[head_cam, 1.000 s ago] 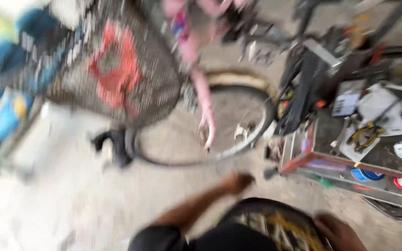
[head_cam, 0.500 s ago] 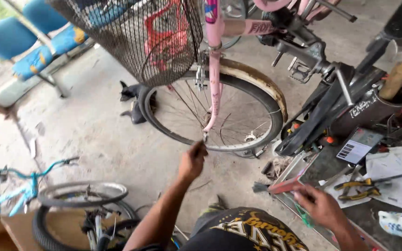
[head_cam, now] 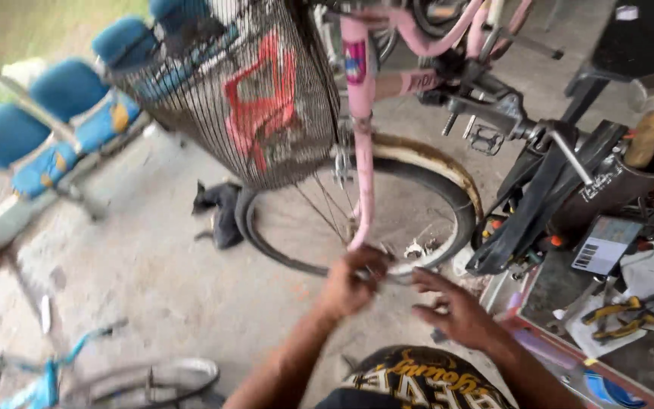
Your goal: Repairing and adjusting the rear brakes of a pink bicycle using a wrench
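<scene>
Now both hands are working at the pink bicycle's front wheel (head_cam: 357,220) hub — the left hand (head_cam: 350,286) is closing on the axle end, the right hand (head_cam: 456,310) hovering open; loosening likely needs firmer grip.

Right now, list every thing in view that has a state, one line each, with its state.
Left hand: closed around the lower end of the pink fork, at the wheel.
Right hand: open, fingers spread, beside the wheel rim, holding nothing.
Pink bicycle: upright.
Front wheel: mounted in the fork, tyre on.
Wire basket: mounted on the front.
Yellow-handled pliers: lying on the workbench.
Blue seats: unoccupied.
</scene>
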